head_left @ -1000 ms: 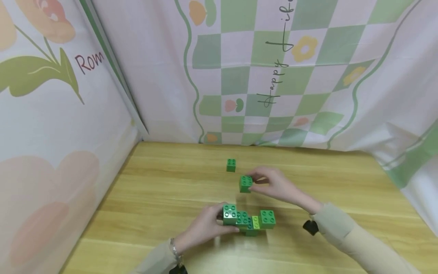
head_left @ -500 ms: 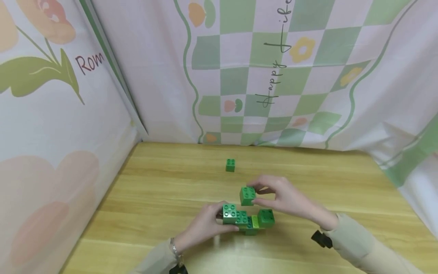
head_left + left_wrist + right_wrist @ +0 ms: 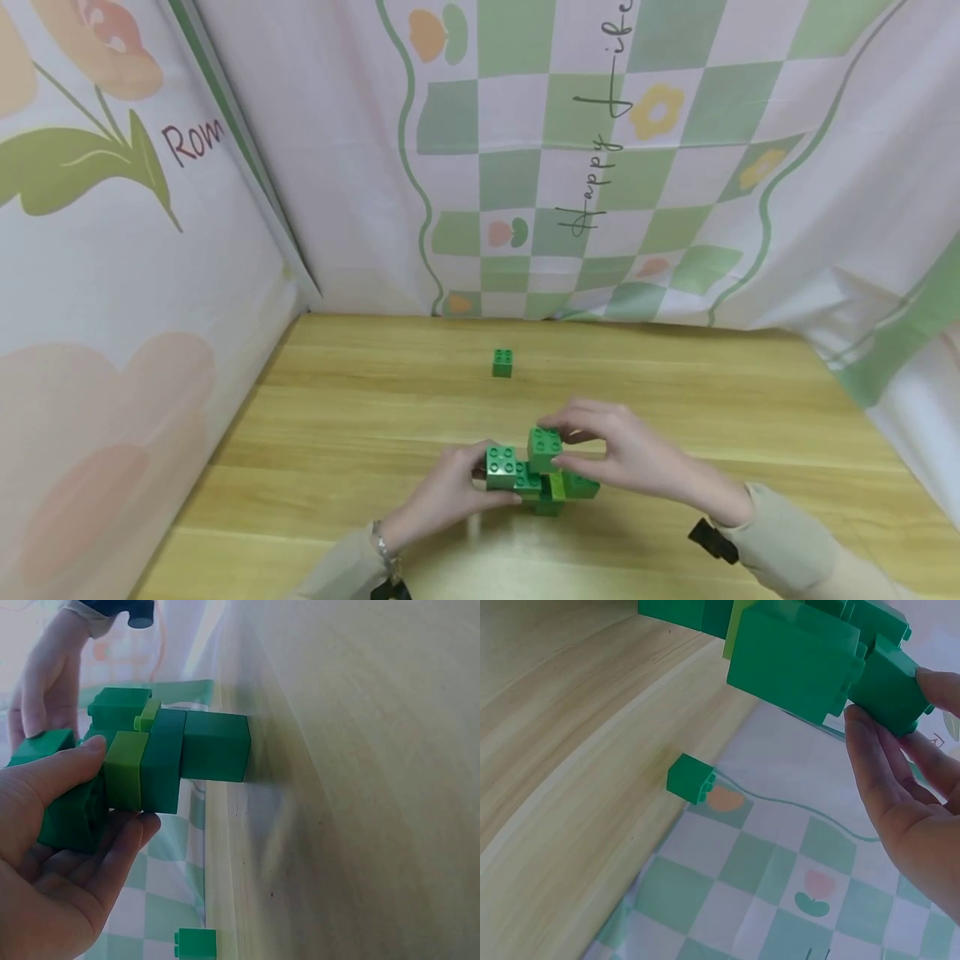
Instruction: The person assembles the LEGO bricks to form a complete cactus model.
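A built-up cluster of toy building bricks (image 3: 528, 482), mostly green with a lime layer, is gripped at its left end by my left hand (image 3: 453, 483). In the left wrist view, its thumb and fingers close on either side of the green bricks, and a single brick (image 3: 216, 746) forms the foot beside the tabletop. My right hand (image 3: 626, 442) pinches a green four-stud brick (image 3: 545, 450) between thumb and fingers, right over the cluster's middle. The right wrist view shows this pinched brick (image 3: 889, 690) tilted, close beside the cluster's studs.
One loose green brick (image 3: 502, 363) stands farther back on the wooden table (image 3: 360, 417). A patterned white and green curtain (image 3: 517, 183) hangs along the table's back edge, and a flower-print sheet (image 3: 150, 275) lines the left side.
My right hand has brought its brick nearer and down, from behind the cluster to over its middle. The left hand keeps its grip almost in place.
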A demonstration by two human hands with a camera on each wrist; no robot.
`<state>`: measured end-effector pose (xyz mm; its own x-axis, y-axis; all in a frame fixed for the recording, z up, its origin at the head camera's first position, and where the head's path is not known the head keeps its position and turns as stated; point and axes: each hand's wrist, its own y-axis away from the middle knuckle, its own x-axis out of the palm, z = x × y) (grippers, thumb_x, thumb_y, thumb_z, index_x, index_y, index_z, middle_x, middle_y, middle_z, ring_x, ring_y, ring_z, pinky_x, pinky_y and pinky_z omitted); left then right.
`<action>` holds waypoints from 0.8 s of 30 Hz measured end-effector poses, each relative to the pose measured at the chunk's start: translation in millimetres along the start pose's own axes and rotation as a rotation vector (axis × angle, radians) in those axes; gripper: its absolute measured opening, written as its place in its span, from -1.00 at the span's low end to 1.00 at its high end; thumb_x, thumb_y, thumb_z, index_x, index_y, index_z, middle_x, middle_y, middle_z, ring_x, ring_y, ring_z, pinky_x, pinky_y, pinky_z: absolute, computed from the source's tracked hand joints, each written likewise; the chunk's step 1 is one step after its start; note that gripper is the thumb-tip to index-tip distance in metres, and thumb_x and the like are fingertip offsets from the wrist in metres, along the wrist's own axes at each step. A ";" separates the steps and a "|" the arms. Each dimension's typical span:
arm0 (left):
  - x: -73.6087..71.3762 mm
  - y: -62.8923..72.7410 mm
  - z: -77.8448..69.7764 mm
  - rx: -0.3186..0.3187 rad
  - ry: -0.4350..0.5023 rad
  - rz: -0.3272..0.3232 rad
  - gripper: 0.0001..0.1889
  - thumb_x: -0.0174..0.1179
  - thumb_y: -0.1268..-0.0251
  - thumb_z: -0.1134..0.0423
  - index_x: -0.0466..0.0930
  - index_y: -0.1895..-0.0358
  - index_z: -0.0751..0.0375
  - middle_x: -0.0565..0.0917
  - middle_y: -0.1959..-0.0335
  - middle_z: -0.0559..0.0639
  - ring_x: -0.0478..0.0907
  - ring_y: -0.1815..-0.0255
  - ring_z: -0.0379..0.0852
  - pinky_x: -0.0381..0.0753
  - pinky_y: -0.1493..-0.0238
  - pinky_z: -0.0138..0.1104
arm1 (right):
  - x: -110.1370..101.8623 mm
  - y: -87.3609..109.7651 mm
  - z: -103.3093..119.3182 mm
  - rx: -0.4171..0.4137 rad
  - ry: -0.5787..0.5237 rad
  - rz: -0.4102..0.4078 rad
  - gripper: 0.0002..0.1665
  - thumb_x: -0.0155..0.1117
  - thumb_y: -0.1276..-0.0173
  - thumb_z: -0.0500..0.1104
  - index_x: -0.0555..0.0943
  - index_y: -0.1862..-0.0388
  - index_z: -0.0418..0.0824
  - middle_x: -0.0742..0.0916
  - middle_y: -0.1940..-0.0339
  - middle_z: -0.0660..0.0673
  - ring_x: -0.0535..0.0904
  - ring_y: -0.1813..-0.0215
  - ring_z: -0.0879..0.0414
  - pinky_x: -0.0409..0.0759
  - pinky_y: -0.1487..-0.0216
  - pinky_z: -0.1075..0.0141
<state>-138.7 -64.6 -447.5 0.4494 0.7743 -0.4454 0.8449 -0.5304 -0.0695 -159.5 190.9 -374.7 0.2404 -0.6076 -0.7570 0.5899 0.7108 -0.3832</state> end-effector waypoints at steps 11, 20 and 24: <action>-0.1 0.0 2.3 0.016 0.014 0.000 -0.57 0.46 -0.05 0.22 0.61 -0.03 0.20 0.76 0.05 0.06 0.70 0.11 -0.34 0.67 0.02 -0.61 | 7.6 -1.4 -0.6 -0.066 0.036 0.010 -0.57 0.45 -0.15 -0.32 0.63 -0.04 -0.23 0.75 0.10 -0.07 0.71 0.15 0.22 0.80 0.18 0.37; 0.3 -0.8 4.5 0.031 0.005 -0.009 -0.55 0.47 -0.04 0.23 0.61 -0.04 0.23 0.76 0.05 0.11 0.71 0.11 -0.31 0.68 0.04 -0.60 | 10.0 -0.3 3.3 -0.064 0.052 0.034 -0.57 0.43 -0.15 -0.34 0.63 -0.04 -0.22 0.74 0.12 -0.03 0.69 0.17 0.25 0.78 0.19 0.40; -0.2 -1.3 5.3 0.026 -0.001 -0.010 -0.54 0.48 -0.04 0.24 0.61 -0.05 0.22 0.76 0.03 0.11 0.72 0.10 -0.30 0.68 0.05 -0.60 | 10.6 -0.4 5.0 -0.068 0.054 0.042 -0.53 0.41 -0.15 -0.35 0.63 -0.08 -0.23 0.74 0.14 -0.02 0.66 0.19 0.30 0.75 0.24 0.48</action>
<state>-141.4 -65.9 -452.0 0.4405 0.7793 -0.4457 0.8415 -0.5314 -0.0975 -153.3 182.4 -380.0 0.2205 -0.5578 -0.8002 0.5258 0.7589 -0.3841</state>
